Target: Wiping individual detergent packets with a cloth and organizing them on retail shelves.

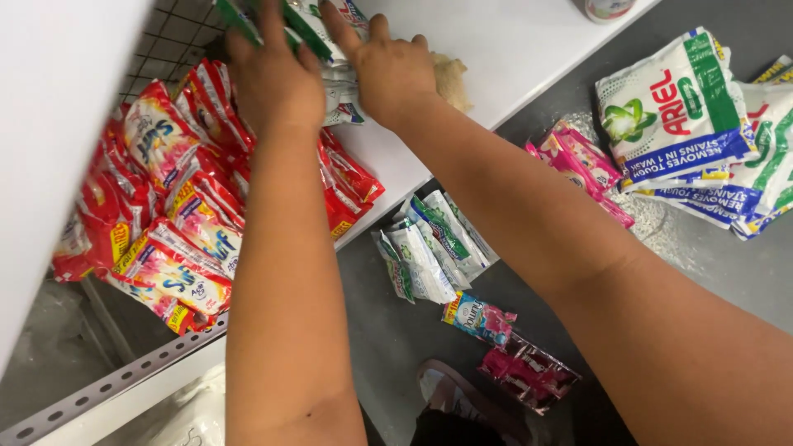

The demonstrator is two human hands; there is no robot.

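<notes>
While both hands grasp green-white sachets, their long axes cannot be told

Green-and-white sachets cut off by top edge (fingertips blurred), jar mostly out of frame

At the top of the frame, both hands rest on thin white plastic sachets with green stripes. Left of centre, glossy red soap sachets carry pink, yellow and white print. At the upper right, white detergent bags show green and blue bands, with flat pink sachets beside them on the grey floor.
</notes>
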